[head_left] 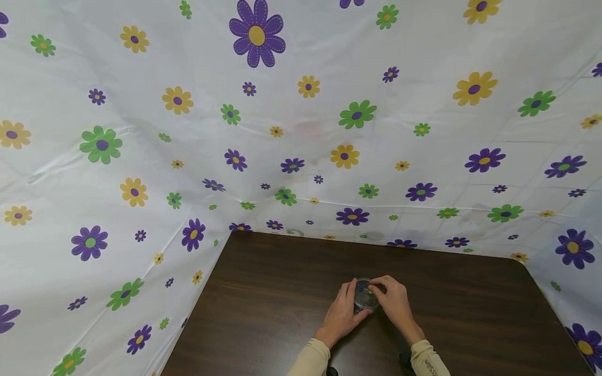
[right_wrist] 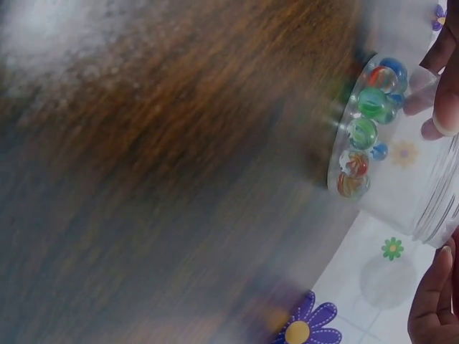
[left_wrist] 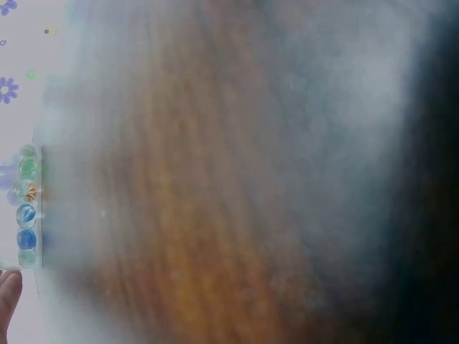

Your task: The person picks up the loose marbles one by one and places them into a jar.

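Note:
A clear jar [head_left: 366, 302] with a threaded neck stands on the table, held from the left by my left hand [head_left: 342, 312]. Glass marbles [right_wrist: 372, 102] in green, blue and orange swirls lie at its bottom. In the right wrist view, the left hand's thumb [right_wrist: 447, 107] is against the jar's wall. My right hand [head_left: 396, 302] is at the jar's mouth, fingertips over the rim. A small yellowish spot shows by those fingertips; whether they pinch it is unclear. The left wrist view catches the marbles [left_wrist: 26, 215] and a left fingertip [left_wrist: 8, 292].
The dark wooden table [head_left: 277, 277] stretches out on both sides of the hands. A white cloth with flowers [head_left: 301, 156] hangs behind the table and along its sides. Small dark round items [head_left: 332, 371] show near the wrists.

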Action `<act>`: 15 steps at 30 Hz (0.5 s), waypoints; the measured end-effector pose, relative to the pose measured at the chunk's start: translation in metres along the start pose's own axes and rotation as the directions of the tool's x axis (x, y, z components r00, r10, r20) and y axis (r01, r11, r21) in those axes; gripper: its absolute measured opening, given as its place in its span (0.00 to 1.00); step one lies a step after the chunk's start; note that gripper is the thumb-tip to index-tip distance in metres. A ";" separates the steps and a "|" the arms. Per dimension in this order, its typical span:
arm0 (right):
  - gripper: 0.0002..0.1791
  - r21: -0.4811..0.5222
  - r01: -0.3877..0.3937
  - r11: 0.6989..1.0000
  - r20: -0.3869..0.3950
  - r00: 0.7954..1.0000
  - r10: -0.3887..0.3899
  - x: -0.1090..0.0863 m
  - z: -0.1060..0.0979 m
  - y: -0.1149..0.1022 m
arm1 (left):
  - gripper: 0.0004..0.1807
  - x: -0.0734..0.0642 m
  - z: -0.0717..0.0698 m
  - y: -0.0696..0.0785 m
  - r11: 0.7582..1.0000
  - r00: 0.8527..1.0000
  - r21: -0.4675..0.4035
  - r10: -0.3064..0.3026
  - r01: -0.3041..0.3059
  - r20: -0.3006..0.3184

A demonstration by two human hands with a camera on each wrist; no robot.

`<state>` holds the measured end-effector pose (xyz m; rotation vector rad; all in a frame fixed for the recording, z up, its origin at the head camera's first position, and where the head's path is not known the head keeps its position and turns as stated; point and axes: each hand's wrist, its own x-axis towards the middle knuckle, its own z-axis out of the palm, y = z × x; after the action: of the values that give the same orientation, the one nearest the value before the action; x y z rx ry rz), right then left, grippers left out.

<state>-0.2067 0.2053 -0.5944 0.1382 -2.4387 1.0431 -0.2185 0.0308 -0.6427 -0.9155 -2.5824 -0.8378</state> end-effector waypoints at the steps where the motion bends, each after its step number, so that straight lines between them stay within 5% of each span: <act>1: 0.08 0.001 -0.002 1.000 -0.004 1.000 0.002 -0.001 -0.001 0.000 | 0.46 0.000 0.000 0.000 1.000 1.000 -0.001 0.001 -0.001 -0.003; 15: 0.08 -0.020 0.024 1.000 -0.059 0.998 -0.025 -0.009 -0.012 0.002 | 0.47 -0.002 0.001 0.003 1.000 1.000 0.006 -0.005 0.005 0.008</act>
<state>-0.1950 0.2142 -0.5925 0.1289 -2.3866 0.9991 -0.2146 0.0324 -0.6429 -0.9128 -2.5938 -0.8290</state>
